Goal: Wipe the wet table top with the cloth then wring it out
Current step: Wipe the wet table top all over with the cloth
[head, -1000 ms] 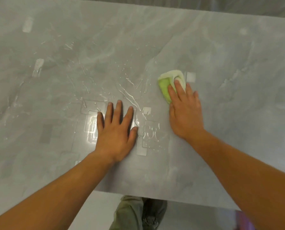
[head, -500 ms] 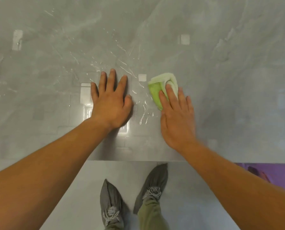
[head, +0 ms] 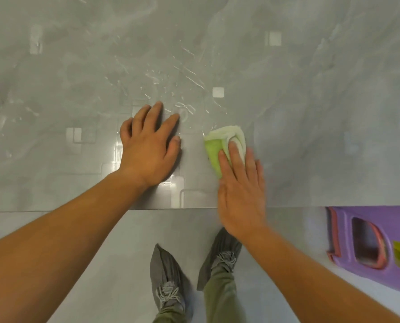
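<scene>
A folded green and white cloth [head: 217,143] lies on the grey marbled table top [head: 310,113], close to its near edge. My right hand [head: 242,190] presses flat on the cloth with straight fingers, covering its near part; the heel of the hand hangs past the table edge. My left hand [head: 150,145] rests flat on the table to the left of the cloth, fingers spread. Streaks and drops of water [head: 182,89] glisten on the surface just beyond both hands.
The table's near edge [head: 78,210] runs across the middle of the view. Below it are the pale floor and my two feet in grey shoe covers [head: 168,285]. A purple plastic object [head: 376,248] with an opening stands on the floor at the right.
My right hand has dragged the cloth back toward the near edge of the table. My left hand has stayed flat on the table, and the view has tilted further down.
</scene>
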Demonstrator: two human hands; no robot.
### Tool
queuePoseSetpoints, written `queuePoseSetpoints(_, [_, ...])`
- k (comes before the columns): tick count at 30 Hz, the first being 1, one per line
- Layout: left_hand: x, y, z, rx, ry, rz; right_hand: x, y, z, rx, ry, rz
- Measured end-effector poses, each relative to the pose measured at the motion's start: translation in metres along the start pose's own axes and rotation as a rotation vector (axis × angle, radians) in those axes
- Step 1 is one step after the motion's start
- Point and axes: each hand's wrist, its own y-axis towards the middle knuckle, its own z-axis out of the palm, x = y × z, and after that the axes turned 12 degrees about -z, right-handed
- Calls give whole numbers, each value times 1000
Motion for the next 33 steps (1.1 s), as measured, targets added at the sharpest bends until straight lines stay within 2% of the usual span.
queuePoseSetpoints(5, [7, 3, 2, -18, 6, 26, -9, 43, -4, -8, -50, -91])
queuePoseSetpoints(8, [11, 5, 2, -34, 29, 63, -21, 86, -13, -77, -3, 61])
queuePoseSetpoints(10, [11, 11, 0, -53, 39, 67, -8, 82, -8, -106, -10, 94])
queuePoseSetpoints(14, [7, 37, -5, -22, 74, 29, 4, 46, 0, -46, -52, -101])
queuePoseSetpoints(16, [7, 49, -6, 28, 83, 11, -14, 64, -6, -30, -34, -166])
queuePoseSetpoints(18, [7, 53, -6, 46, 95, 9, -32, 99, -16, -69, -40, -124])
queuePoseSetpoints(20, [9, 52, -7, 40, 97, 17, -39, 131, -23, -113, -20, -6])
queuePoseSetpoints(23, [11, 54, -9, 40, 106, 36, -21, 133, -20, -136, -27, 65])
queuePoseSetpoints(26, [15, 57, -12, 29, 127, 57, -1, 97, -12, -80, -37, -91])
queuePoseSetpoints(29, [16, 58, -16, 24, 128, 73, -16, 102, -18, -32, -18, -179])
queuePoseSetpoints(33, [14, 69, -26, -54, 99, 83, -50, 186, -37, -106, -64, -27])
